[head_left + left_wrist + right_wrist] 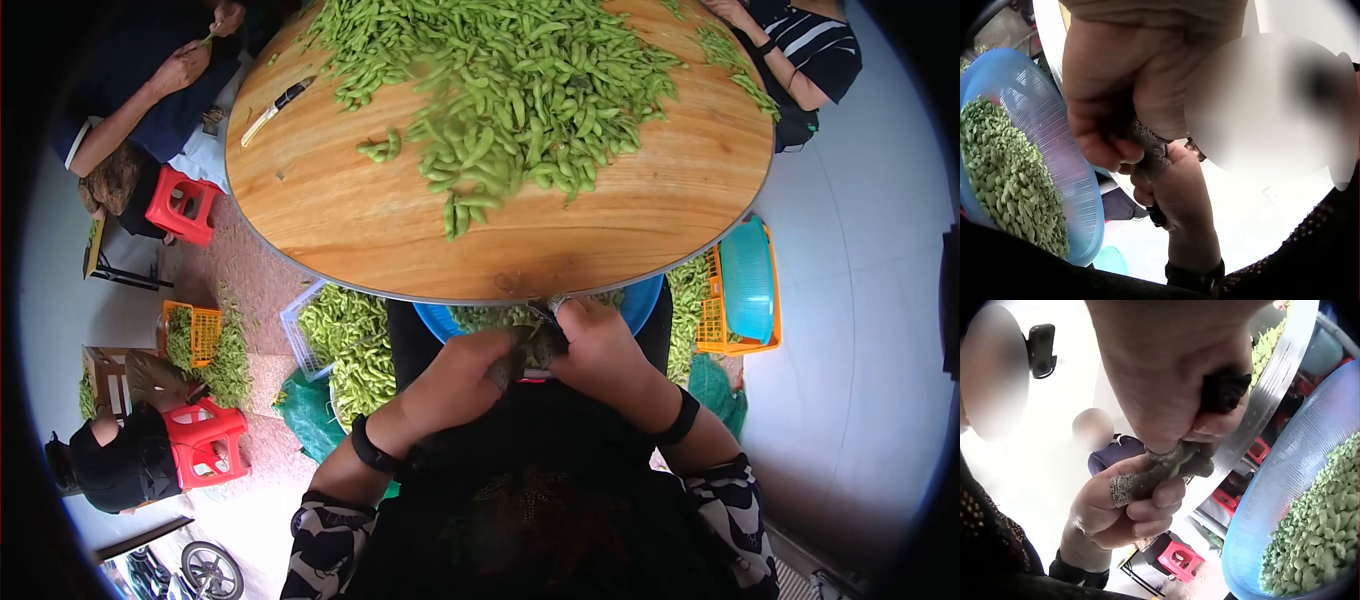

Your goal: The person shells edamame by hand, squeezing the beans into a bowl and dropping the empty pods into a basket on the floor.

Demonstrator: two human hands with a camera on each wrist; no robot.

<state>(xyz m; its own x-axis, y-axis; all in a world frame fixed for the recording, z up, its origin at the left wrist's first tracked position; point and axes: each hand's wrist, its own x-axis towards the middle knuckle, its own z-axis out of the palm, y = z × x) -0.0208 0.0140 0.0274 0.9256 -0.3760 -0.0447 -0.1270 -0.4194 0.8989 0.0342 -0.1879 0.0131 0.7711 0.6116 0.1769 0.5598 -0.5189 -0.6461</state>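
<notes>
At the table's near edge, the left hand (458, 378) and right hand (605, 347) meet with curled fingers. Grey covers are on some fingertips, like the left thumb's cover (1124, 489) in the right wrist view. Between the touching fingertips shows a bit of green pod (1177, 465), pinched by the left hand (1113, 506). Against its palm the right hand (1179, 381) grips a black object (1225, 390), whose far end is hidden. Below the hands is a blue basket (1088, 212) of shelled green beans (1013, 187). In the left wrist view, the left hand's (1116, 81) fingers hide most of the contact.
Green pods (520, 90) are heaped on the round wooden table (330, 230), where a black-handled knife (277, 110) lies at left. Crates of pods stand on both sides, including an orange crate (712, 310). Other people sit around, near red stools (205, 440).
</notes>
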